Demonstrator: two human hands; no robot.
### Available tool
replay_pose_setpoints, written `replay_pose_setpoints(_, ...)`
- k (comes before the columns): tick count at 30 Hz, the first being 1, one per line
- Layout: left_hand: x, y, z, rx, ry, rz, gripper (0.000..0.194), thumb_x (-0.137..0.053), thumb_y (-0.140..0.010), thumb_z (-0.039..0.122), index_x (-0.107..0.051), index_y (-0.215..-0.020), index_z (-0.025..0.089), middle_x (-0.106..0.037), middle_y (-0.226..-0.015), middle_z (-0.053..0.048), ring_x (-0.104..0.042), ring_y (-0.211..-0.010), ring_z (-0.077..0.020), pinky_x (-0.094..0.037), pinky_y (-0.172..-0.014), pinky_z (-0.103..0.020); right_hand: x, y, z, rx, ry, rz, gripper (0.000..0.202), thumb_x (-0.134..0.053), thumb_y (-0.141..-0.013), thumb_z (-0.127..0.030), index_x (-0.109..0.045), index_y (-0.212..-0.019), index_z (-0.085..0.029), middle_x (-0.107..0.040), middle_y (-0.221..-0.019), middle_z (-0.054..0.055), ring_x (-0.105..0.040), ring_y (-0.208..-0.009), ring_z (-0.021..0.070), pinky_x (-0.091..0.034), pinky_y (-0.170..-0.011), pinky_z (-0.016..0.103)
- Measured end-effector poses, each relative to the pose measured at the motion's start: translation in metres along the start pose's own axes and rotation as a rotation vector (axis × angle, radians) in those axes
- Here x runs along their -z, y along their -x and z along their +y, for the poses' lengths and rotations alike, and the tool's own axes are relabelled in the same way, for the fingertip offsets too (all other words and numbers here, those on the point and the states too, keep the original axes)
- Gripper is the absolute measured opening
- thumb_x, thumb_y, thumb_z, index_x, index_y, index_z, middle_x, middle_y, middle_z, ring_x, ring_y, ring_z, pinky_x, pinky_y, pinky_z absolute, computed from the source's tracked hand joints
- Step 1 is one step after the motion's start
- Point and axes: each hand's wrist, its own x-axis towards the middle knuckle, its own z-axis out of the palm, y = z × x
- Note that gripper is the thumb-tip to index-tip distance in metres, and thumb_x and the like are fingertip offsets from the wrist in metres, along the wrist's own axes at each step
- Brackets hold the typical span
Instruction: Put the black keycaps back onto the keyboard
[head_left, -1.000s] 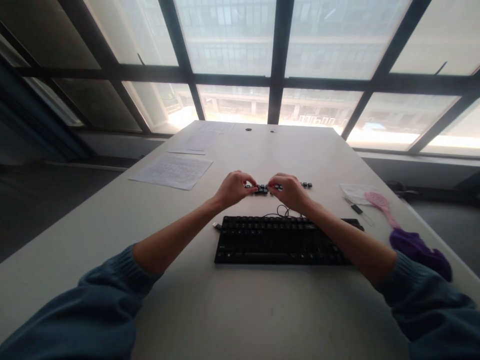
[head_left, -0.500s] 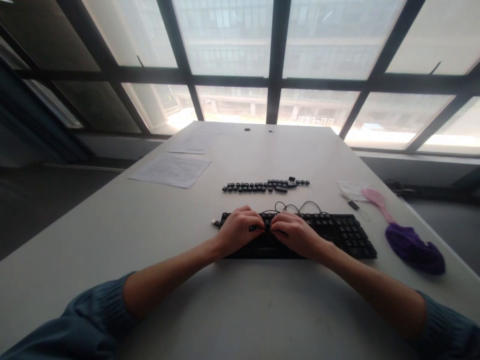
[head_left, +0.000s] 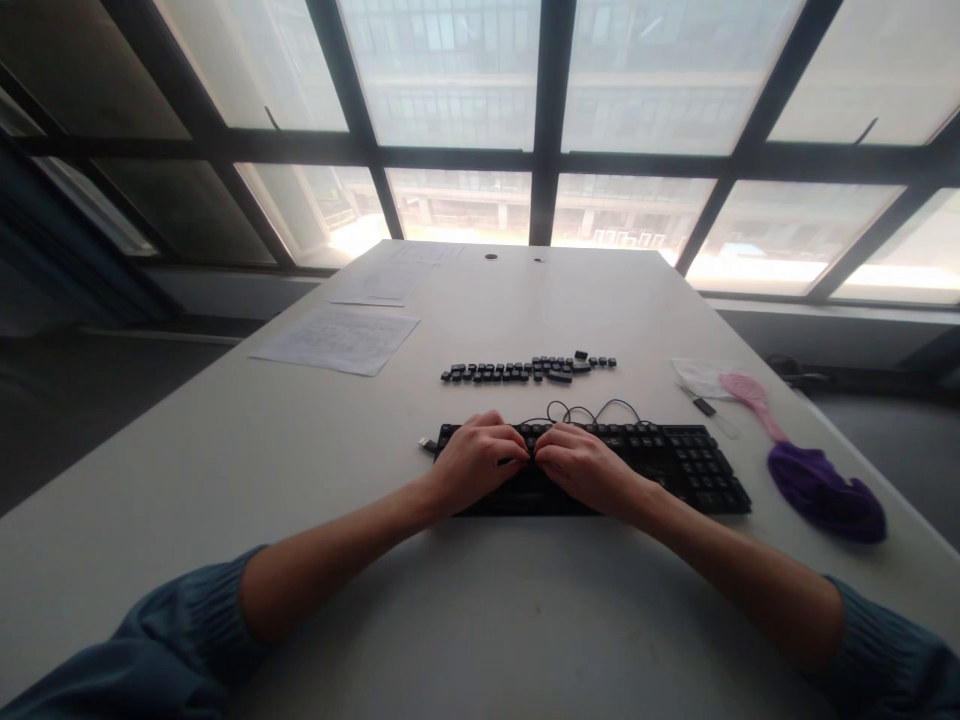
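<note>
A black keyboard [head_left: 709,470] lies flat in front of me, and part of its middle is covered by my hands. My left hand [head_left: 480,460] is closed over its left half, thumb and fingers pinched together. My right hand [head_left: 589,462] meets it from the other side, also in a pinch. Their fingertips come together at one small dark keycap [head_left: 532,453] on the keyboard, mostly hidden by the fingers. Beyond the keyboard, loose black keycaps [head_left: 489,375] lie in uneven rows.
The keyboard's cable [head_left: 581,412] loops behind it, and a USB plug [head_left: 427,445] sticks out at its left. Papers [head_left: 337,340] lie at the table's left. On the right are a pink-handled brush [head_left: 754,400], a purple cloth [head_left: 825,495] and a small dark tool [head_left: 703,406].
The right fingertips have moved slightly left, closing the small gap to the left fingertips. The whole view has shifted slightly; the loose keycaps look unchanged.
</note>
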Motion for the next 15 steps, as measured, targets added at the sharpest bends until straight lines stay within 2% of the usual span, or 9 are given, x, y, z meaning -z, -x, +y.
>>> replay_pose_setpoints(9,-0.0036,0.0013,-0.0015,-0.007,0.056,0.047,0.007,-0.072,-0.089,0.024,-0.079,-0.087,0.023,-0.079,-0.094,0.000,-0.061,-0.083,-0.0176,-0.051,-0.085,-0.032,-0.0008,-0.0008,0.0004,0.025,-0.009,0.008,0.021,-0.049,-0.100,-0.012,-0.065,-0.086,-0.018,-0.069,-0.091,0.009,-0.061,-0.085,0.0204,-0.055,-0.078,0.034)
replay_pose_setpoints(15,-0.0010,0.0004,0.0012,-0.023,0.010,0.050,0.009,-0.072,-0.089,0.024,-0.079,-0.084,0.024,-0.079,-0.092,-0.001,-0.061,-0.084,-0.0184,-0.051,-0.084,-0.033,0.0044,-0.0020,-0.0004,0.028,0.009,-0.026,0.022,-0.049,-0.100,-0.011,-0.062,-0.084,-0.018,-0.068,-0.089,0.008,-0.060,-0.083,0.0201,-0.054,-0.077,0.033)
